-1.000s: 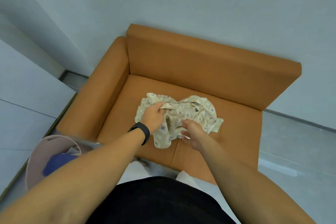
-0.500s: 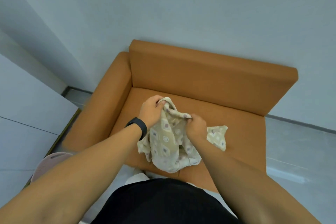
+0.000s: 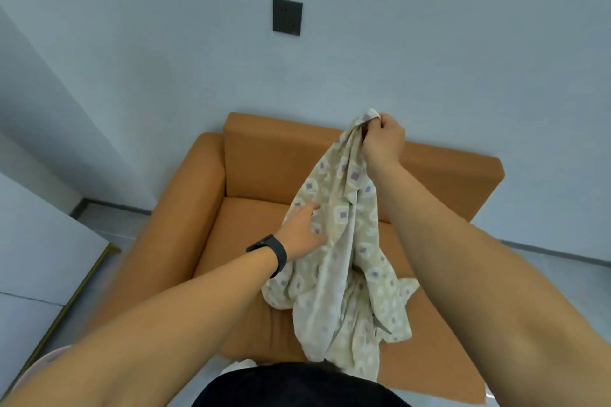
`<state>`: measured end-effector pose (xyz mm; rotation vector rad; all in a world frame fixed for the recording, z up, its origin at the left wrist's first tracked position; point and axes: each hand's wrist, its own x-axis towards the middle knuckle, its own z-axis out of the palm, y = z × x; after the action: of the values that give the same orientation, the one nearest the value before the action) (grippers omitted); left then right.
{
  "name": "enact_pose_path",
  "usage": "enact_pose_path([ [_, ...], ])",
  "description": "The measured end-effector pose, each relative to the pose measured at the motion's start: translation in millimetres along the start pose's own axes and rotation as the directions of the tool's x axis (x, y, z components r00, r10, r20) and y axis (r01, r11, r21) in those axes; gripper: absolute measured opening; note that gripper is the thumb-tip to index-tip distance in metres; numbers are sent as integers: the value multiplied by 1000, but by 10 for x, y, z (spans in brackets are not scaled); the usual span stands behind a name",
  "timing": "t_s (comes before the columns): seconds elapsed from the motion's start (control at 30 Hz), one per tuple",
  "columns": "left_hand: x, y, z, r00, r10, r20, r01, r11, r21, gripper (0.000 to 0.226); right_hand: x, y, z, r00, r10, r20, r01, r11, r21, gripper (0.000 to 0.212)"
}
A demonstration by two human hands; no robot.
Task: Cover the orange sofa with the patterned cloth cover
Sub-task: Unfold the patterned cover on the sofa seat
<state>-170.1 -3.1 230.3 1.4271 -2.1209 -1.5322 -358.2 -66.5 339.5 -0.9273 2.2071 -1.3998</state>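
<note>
Orange upholstered sofa (image 3: 264, 172), bare; patterned beige cloth cover (image 3: 337, 261) hanging bunched over seat. Right hand (image 3: 383, 139) pinching 1 top edge; left hand (image 3: 299, 231) fingers straight, touching fabric. Risk: cover staying tangled, or slipping free.

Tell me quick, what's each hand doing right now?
Left hand: open, fingers touching the hanging cloth.
Right hand: closed, holding the cloth's top end up over the sofa.
</note>
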Motion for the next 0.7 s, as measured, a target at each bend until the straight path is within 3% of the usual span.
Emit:
enact_pose_path([
  [0.1, 138, 373, -191, 992, 116, -42, -119, 987, -107, 70, 203, -437, -203, 994, -65, -92, 75, 991, 113, 36],
  [0.2, 230, 644, -252, 979, 179, -99, -191, 972, -136, 74, 213, -541, -340, 991, -92, -98, 111, 972, 206, 25],
  [0.3, 223, 746, -161, 974, 175, -144, -196, 969, -151, 70, 11, -365, -395, 995, -102, 11, 98, 976, 195, 24],
  [0.4, 171, 711, -46, 976, 153, -158, -179, 970, -166, 66, -285, 18, -407, 988, -71, 136, 61, 995, 77, 29],
  [0.5, 129, 605, 64, 988, 55, -146, -73, 991, -116, 50, -511, 438, -459, 972, -1, 234, 9, 999, -34, 30],
  [0.6, 109, 471, 188, 988, -76, -132, 75, 997, -13, 24, -633, 662, -523, 955, 77, 287, -54, 995, -90, 56],
  [0.7, 58, 359, 400, 952, -305, -34, 297, 943, -150, 46, -705, 804, -551, 928, 207, 310, -225, 974, 25, 60],
])
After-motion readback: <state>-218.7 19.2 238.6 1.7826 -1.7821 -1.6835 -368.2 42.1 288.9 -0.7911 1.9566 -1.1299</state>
